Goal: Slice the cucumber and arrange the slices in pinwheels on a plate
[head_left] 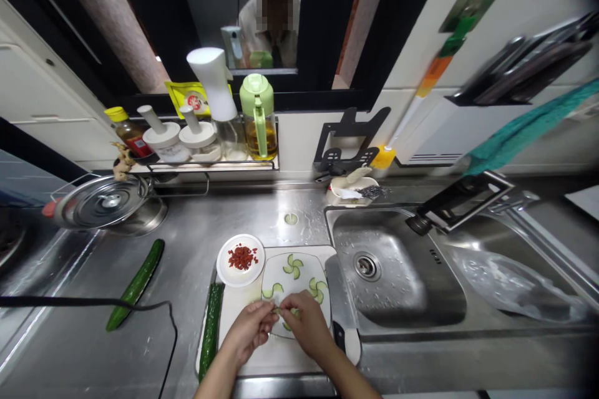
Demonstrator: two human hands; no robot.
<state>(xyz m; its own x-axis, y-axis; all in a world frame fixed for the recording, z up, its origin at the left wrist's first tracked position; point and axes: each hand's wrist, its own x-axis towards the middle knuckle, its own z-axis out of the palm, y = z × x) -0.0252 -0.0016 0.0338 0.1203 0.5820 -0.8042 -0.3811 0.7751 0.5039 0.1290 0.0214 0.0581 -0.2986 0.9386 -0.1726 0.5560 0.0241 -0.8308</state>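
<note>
Greenish sliver (276,310), probably cucumber, pinched by fingertips of left hand (253,329) and right hand (306,324) above squarish plate (275,267), presumably for fine control. Cucumber slices (292,266) fanned there, spaced apart seemingly for separate pinwheels. Goji berries (242,257) dished close by, likely for reach. Cutting board (262,361) laid under plate, on steel counter (187,274), beside sink (397,249).

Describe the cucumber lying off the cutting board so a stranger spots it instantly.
Start at the lidded steel pot, left on the counter. In front of it, a long green cucumber lies aslant on the steel. Unlike the other cucumber, on the cutting board, it has a black cable across it.
</note>
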